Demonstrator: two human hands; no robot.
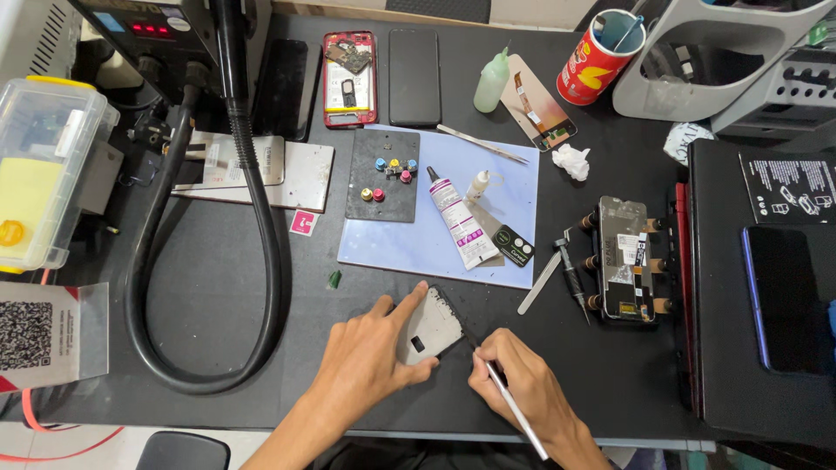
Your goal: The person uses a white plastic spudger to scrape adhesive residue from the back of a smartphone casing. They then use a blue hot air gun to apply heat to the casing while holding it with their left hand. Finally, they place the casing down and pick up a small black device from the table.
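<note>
My left hand [370, 357] rests on a grey phone back panel [433, 326] lying on the black table near the front edge, fingers pressing it down. My right hand [522, 383] grips a thin metal tool [514, 409] like a pen, its tip at the panel's lower right edge. Just beyond the panel lies a light blue work mat [514, 187] with a glue tube [459, 219], a small dropper bottle [478, 184] and a black screw tray [384, 174] with coloured knobs.
A thick black hose [261, 235] loops across the left of the table. A clamped phone [623, 258] and a screwdriver [570, 274] lie right of the mat. An opened red phone [349, 78], a dark phone [414, 77], a green bottle [492, 81] and a red cup [601, 57] sit at the back.
</note>
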